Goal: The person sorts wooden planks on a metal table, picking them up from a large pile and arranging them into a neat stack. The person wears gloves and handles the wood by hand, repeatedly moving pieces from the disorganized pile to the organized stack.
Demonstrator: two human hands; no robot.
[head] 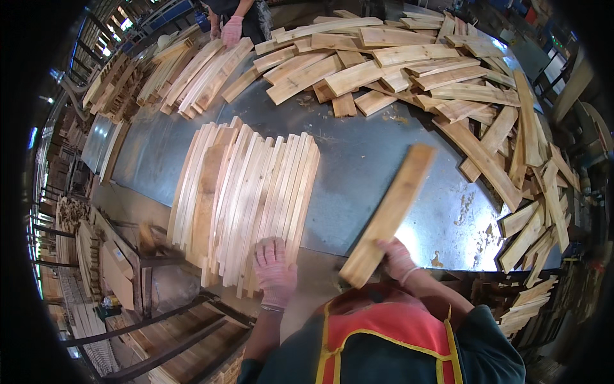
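Observation:
My right hand (399,261), in a pinkish work glove, grips a short wooden board (391,216) near its lower end. The board slants up and to the right over the metal table, slightly blurred. My left hand (276,269), gloved alike, lies with fingers spread on the near ends of a row of wooden boards (249,192). These boards stand on edge, packed side by side, and their near ends jut past the table's edge. One board in the row shows a darker, broader face than the others.
A large loose heap of boards (407,72) covers the far and right sides of the metal table (336,192). Across the table, a co-worker's gloved hand (232,31) touches another row of boards (206,79). At lower left stands a dark metal frame (163,319) over stacked wood.

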